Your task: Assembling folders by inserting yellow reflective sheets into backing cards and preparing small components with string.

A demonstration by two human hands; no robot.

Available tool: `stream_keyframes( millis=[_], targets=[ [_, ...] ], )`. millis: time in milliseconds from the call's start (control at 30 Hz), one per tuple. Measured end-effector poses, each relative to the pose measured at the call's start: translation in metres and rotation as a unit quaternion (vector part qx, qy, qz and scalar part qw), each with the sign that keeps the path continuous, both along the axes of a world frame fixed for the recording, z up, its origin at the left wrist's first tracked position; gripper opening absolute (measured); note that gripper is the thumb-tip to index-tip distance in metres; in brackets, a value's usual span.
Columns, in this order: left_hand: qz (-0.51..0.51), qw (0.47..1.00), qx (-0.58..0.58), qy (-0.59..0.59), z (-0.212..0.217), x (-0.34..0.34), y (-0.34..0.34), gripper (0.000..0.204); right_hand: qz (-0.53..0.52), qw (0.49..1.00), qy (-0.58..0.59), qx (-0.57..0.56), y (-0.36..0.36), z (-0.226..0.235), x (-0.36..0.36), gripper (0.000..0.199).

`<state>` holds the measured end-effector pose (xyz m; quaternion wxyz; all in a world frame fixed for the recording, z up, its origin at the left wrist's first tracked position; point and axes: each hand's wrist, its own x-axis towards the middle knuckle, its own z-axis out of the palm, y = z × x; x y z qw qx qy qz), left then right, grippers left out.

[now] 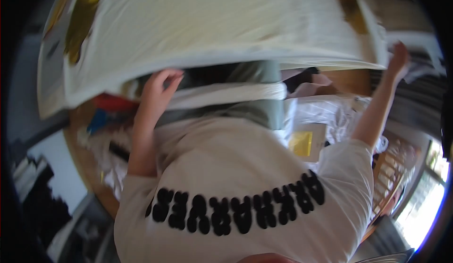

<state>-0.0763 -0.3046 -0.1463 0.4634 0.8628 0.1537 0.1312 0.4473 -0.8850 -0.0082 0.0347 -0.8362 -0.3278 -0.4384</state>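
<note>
A big white cloth [226, 22] with mustard-yellow patches is stretched out, blurred, across the top of the view. My left hand [160, 86] is raised under its lower edge, fingers curled onto the fabric. Far to the right, my right hand [398, 59] grips the cloth's right corner, arm stretched out. Below the cloth hang a grey-green garment [264, 114] and a white band of fabric [236, 93]. My own white shirt with black lettering [236, 178] fills the lower middle.
A round wooden table [82, 154] lies beneath, with red and blue items [106, 107] at the left and white bags and papers [330, 114] at the right. A yellow packet [302, 142] lies there. A wooden chair [391, 168] and a bright window [424, 206] are at the lower right.
</note>
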Motion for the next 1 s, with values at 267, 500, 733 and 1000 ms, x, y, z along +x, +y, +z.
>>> stream_keyframes(
  millis=[267, 500, 733, 1000],
  targets=[
    [-0.038, 0.991, 0.051, 0.12, -0.027, -0.001, -0.001, 0.018, 0.352, 0.9, 0.123, 0.224, 0.225, -0.065, -0.279, 0.008],
    [-0.13, 0.978, 0.087, 0.14, -0.043, 0.02, -0.02, 0.022, 0.399, 0.784, 0.443, 0.174, 0.298, -0.105, -0.356, 0.015],
    [-0.129, 0.94, 0.009, 0.316, -0.057, 0.04, -0.019, 0.033, 0.28, 0.718, 0.637, 0.004, 0.326, -0.118, -0.361, 0.018],
    [-0.224, 0.892, 0.016, 0.393, -0.057, 0.053, -0.017, 0.033, 0.275, 0.703, 0.655, 0.018, 0.331, -0.122, -0.359, 0.018]
  ],
)
